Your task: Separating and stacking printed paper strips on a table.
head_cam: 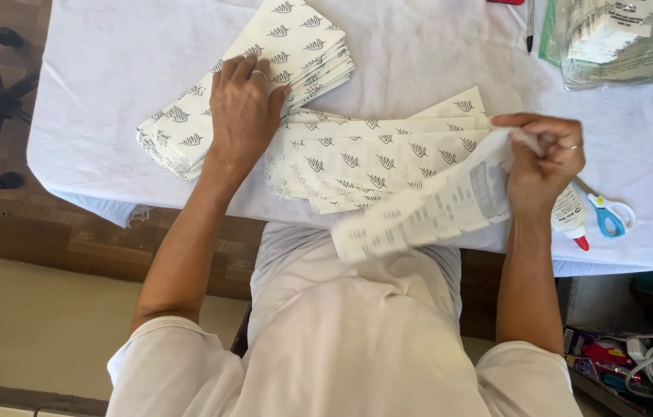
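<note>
Two bare hands work over a counter [110,69] covered with a white cloth. At centre left of the frame the left hand [243,112] lies flat, fingers spread and gripping nothing, on a thick stack of white paper bags [187,131] printed with grey leaf marks; the stack runs from the upper middle down toward the left. At centre right the right hand [539,166] is closed on one end of a white printed paper bag [427,210], which hangs slantwise down toward the middle of the frame, over the counter's near edge. Under it, a fanned pile of leaf-printed bags [373,166] lies in the middle of the counter. Just right of the right hand lie a glue bottle [571,216] with a red cap and blue-handled scissors [611,215]. A clear plastic packet [616,38] sits at the upper right
</note>
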